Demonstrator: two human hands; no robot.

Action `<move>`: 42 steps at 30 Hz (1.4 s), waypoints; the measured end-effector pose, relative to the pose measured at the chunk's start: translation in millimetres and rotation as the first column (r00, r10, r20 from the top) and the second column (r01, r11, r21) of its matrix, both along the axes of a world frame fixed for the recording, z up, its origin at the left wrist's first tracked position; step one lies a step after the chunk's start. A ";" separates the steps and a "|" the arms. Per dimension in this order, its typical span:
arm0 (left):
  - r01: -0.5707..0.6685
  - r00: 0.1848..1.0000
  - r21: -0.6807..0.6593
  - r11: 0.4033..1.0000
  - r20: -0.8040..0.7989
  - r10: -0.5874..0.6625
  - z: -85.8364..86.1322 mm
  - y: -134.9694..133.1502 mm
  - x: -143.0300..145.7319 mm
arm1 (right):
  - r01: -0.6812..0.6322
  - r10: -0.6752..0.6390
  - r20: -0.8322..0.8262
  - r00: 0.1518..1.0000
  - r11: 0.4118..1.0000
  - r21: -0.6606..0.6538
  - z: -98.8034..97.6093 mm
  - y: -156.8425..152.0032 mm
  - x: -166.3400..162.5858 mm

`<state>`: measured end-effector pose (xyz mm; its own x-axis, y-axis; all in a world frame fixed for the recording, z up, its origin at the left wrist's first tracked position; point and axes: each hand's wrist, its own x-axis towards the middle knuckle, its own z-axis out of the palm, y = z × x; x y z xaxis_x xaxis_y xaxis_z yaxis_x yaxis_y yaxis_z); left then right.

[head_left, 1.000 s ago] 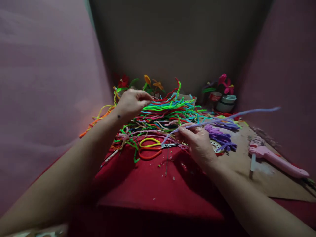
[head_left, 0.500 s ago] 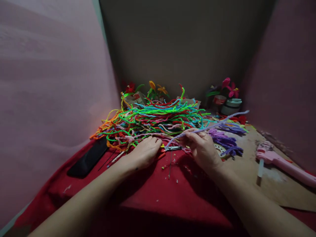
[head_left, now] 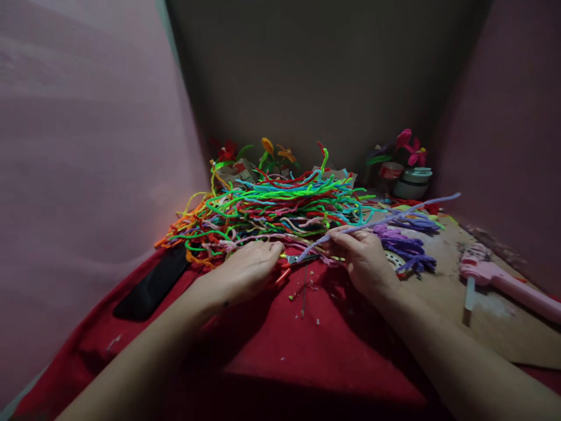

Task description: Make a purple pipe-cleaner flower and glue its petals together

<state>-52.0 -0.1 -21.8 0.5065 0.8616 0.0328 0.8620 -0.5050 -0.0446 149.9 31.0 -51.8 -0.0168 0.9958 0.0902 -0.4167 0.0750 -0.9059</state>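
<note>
My right hand (head_left: 363,260) pinches one end of a long lilac pipe cleaner (head_left: 397,217), which slants up and to the right above the table. My left hand (head_left: 245,272) lies curled over the handles of the scissors (head_left: 303,258). Only the metal blades and a sliver of orange handle show past its fingers. Just behind both hands lies a big tangled pile of pipe cleaners (head_left: 280,207) in many colours. Folded purple pipe-cleaner pieces (head_left: 405,248) sit right of my right hand.
A red cloth (head_left: 272,339) covers the table. A pink glue gun (head_left: 504,280) rests on a cardboard sheet (head_left: 442,286) at the right. A flat black object (head_left: 151,286) lies at the left. Small jars with pipe-cleaner flowers (head_left: 409,178) stand at the back, between pink walls.
My left hand came back from the top of the pile and settled over the scissors' handles. My right hand kept hold of the lilac pipe cleaner, almost in place.
</note>
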 end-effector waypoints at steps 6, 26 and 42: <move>-0.020 0.997 0.043 0.999 -0.070 0.023 6.6 -9.1 -9.9 | 0.012 -0.012 -0.066 0.998 1.000 -0.002 -1.5 3.2 3.3; -0.062 0.978 0.090 0.994 0.204 0.043 18.5 -18.7 23.7 | 0.001 0.002 -0.067 0.998 0.999 0.043 2.2 2.3 4.3; -0.111 0.987 0.059 0.992 0.120 0.104 -1.7 -4.8 21.4 | 0.026 -0.016 -0.113 0.993 0.996 0.088 1.5 3.3 -0.5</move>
